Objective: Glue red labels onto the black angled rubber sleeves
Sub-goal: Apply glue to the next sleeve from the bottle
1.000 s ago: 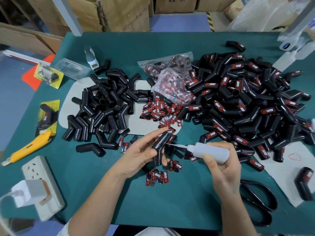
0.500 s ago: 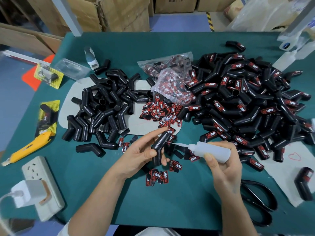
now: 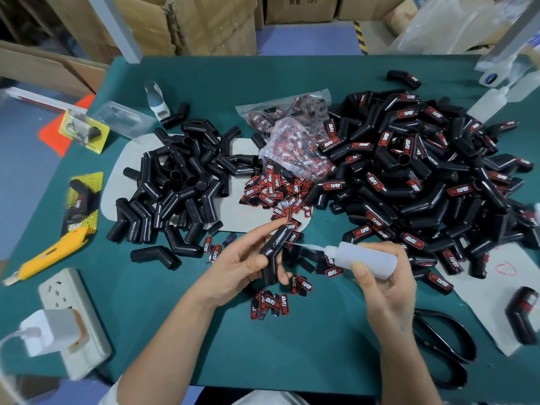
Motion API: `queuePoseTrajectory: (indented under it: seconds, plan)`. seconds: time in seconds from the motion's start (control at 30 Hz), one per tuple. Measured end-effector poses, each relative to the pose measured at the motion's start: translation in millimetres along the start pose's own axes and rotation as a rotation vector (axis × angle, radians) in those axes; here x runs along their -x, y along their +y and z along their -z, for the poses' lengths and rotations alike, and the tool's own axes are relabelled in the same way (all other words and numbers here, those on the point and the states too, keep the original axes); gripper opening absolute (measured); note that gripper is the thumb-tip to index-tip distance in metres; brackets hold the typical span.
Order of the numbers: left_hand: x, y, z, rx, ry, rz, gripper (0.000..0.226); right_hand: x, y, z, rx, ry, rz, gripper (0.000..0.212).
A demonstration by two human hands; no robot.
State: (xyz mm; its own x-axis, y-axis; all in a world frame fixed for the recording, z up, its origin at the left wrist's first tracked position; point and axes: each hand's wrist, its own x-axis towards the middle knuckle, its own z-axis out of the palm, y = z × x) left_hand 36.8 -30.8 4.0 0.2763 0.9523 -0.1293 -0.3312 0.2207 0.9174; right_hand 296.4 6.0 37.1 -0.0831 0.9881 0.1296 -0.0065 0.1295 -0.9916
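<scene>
Left hand (image 3: 239,267) clamped on one black angled rubber sleeve (image 3: 274,254), thumb on the bend, fingers curled behind, forefinger stretched up along the top. Held just above the green worktop (image 3: 181,325), near the middle of its front edge. Right hand (image 3: 385,285) wrapped round a translucent white squeeze bottle of glue (image 3: 362,257), thin nozzle aimed at the sleeve's upper arm, tip right at the rubber; actual contact too fine to tell. Gluing step in hand, by the look of it.

Loose red-and-black labels (image 3: 270,305) scattered directly under both hands, more heaped mid-worktop beside a clear bag. Unlabelled sleeves (image 3: 175,188) piled toward the left edge, labelled ones (image 3: 409,182) mounded toward the right.

Risks from here: too hard a squeeze, and glue running down the bend onto the thumb. A drip off the nozzle landing on the labels below, sticking them together or to the worktop. Glue bead set off-centre, label then seated crooked.
</scene>
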Motion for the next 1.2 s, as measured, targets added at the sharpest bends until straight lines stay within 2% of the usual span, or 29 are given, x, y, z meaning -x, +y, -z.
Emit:
queuePoseTrajectory:
  seconds: [1.2]
  plan:
    - [-0.7, -1.0, 2.0, -0.015, -0.004, -0.019, 0.068, 0.1, 3.0, 0.5, 0.013, 0.037, 0.009, 0.024]
